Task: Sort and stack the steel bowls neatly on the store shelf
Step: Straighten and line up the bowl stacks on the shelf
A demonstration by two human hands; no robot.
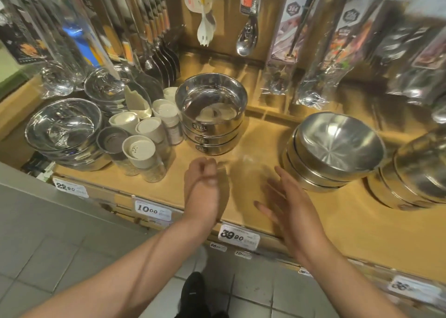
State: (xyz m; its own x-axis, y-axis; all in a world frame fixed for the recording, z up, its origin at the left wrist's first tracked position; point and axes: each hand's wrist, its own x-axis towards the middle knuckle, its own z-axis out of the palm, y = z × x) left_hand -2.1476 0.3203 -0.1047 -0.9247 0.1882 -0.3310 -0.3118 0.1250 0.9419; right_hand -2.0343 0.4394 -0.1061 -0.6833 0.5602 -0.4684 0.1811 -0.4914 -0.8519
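Observation:
A stack of three straight-walled steel bowls (pixel 212 115) stands at the middle of the wooden shelf (pixel 241 197). To its right sits a tilted stack of rounded steel bowls (pixel 335 146), and another stack of rounded steel bowls (pixel 415 170) leans at the far right. More shiny bowls (pixel 65 129) are stacked at the left. My left hand (pixel 202 187) hovers just in front of the middle stack, fingers loosely curled, holding nothing. My right hand (pixel 292 209) is spread flat with straight fingers, just left of the tilted stack, not touching it.
Several shaker jars with pale lids (pixel 142 146) crowd between the left bowls and the middle stack. Packaged spoons and utensils (pixel 246 30) hang on the back wall. Price tags (pixel 239 237) line the shelf's front edge. Grey floor tiles and a dark shoe (pixel 193 291) lie below.

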